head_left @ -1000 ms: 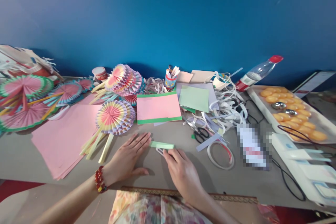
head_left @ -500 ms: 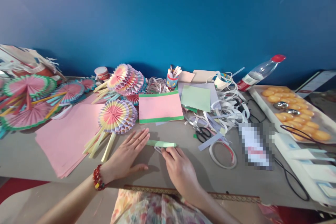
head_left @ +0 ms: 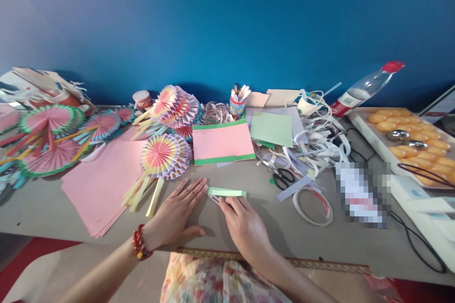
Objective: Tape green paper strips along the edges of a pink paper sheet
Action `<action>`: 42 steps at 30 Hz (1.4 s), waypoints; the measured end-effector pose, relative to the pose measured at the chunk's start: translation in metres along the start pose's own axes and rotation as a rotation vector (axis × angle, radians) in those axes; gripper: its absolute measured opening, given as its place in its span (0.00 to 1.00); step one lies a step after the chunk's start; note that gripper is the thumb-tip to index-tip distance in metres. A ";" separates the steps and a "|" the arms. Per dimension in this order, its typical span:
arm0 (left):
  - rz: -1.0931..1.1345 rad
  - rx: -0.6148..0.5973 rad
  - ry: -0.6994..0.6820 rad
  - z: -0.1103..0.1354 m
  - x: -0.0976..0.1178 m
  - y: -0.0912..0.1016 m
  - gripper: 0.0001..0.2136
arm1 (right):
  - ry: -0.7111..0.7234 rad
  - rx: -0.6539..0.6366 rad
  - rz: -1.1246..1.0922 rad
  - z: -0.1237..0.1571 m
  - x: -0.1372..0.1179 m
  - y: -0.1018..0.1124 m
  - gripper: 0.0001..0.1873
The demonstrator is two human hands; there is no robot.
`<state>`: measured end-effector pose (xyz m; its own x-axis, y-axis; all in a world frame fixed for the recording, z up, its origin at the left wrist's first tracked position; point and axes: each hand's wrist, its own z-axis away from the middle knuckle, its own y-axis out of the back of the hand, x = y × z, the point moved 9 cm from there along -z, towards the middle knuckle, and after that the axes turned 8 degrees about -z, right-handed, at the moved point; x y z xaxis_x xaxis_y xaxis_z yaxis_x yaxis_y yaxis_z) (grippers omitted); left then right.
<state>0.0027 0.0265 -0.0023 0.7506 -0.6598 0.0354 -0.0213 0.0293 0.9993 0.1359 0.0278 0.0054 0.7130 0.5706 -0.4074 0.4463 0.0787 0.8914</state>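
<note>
My left hand lies flat on the grey table, fingers stretched out, the fingertips touching the left end of a narrow light-green paper strip. My right hand rests just below that strip with its fingers curled down onto a small pale paper piece beside the strip. A red bead bracelet circles my left wrist. A pleated round paper fan with yellow strip handles lies just left of my left hand.
Pink sheets and many paper fans fill the left. A pink-and-green card, a green sheet, black scissors, a tape ring and white paper curls lie behind and right. A tray of orange pieces and a bottle stand far right.
The view has shifted slightly, moving everything a little rightward in the picture. My right hand's fingers have crept left along the strip toward my left hand's fingertips; my left hand stays flat.
</note>
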 end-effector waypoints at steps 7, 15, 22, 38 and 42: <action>0.081 -0.016 0.003 0.003 -0.006 0.004 0.43 | -0.007 -0.002 -0.021 -0.004 -0.002 -0.004 0.17; 0.116 -0.014 0.055 0.019 -0.014 0.008 0.37 | 0.007 0.037 -0.025 -0.003 -0.001 -0.001 0.16; 0.086 -0.054 0.030 0.020 -0.010 -0.001 0.40 | 0.010 0.017 -0.026 -0.006 -0.005 -0.004 0.15; 0.121 -0.005 0.035 0.026 -0.016 -0.002 0.36 | 0.026 -0.020 -0.028 -0.010 -0.013 -0.014 0.13; 0.134 0.003 0.040 0.021 -0.020 0.004 0.33 | 0.024 -0.028 -0.049 -0.010 -0.010 -0.016 0.14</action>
<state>-0.0260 0.0239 0.0012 0.7665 -0.6197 0.1686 -0.1254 0.1130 0.9856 0.1158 0.0290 -0.0025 0.6773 0.5852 -0.4459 0.4648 0.1295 0.8759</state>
